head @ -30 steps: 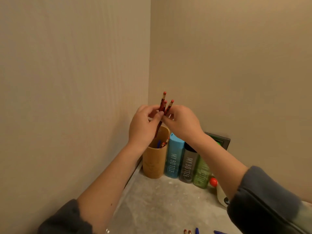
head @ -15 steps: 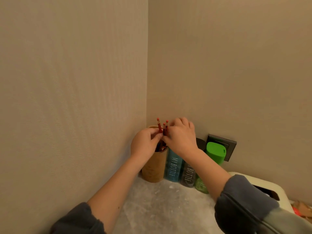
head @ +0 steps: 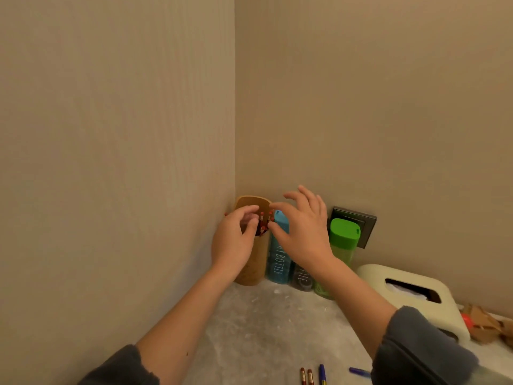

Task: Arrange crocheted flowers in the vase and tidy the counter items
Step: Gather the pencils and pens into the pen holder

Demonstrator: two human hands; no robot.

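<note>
Dark grey sleeves [head: 416, 348] pushed up, forearms & hands bare.

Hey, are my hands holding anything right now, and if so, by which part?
Nothing is held. The right hand is open, fingers spread. The left hand curls by the pencils standing in the bamboo holder, not gripping them.

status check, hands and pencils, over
Left hand open at the holder rim, right hand open, fingers spread. Red pencils sit in the holder. Loose pens on counter.
</note>
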